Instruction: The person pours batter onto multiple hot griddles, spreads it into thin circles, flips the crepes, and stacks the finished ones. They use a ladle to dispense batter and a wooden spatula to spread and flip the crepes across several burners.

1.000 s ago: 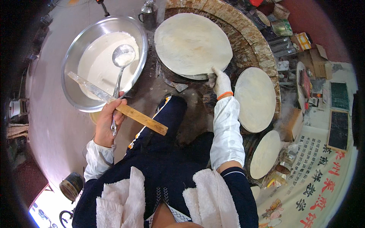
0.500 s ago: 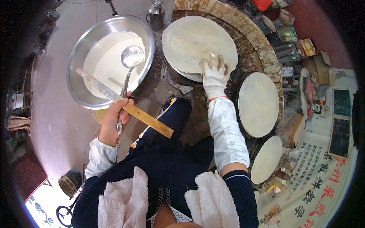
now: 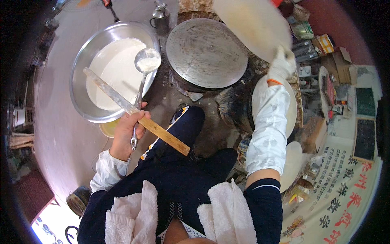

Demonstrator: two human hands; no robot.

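Wooden stick (image 3: 129, 106) slants far-left to near-right; ladle (image 3: 141, 90) points away.

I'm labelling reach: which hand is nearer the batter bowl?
Left: the left hand is close by the batter bowl, at its near side; the right hand is far to its right, past the bare griddle.

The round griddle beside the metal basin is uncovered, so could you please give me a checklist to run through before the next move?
1. Griddle uncovered: ok.
2. Right hand free: not ok, it holds a pale flatbread.
3. Left hand gripping ladle and flat stick: ok.
4. Batter in basin: ok.
5. Griddle hot: cannot tell.
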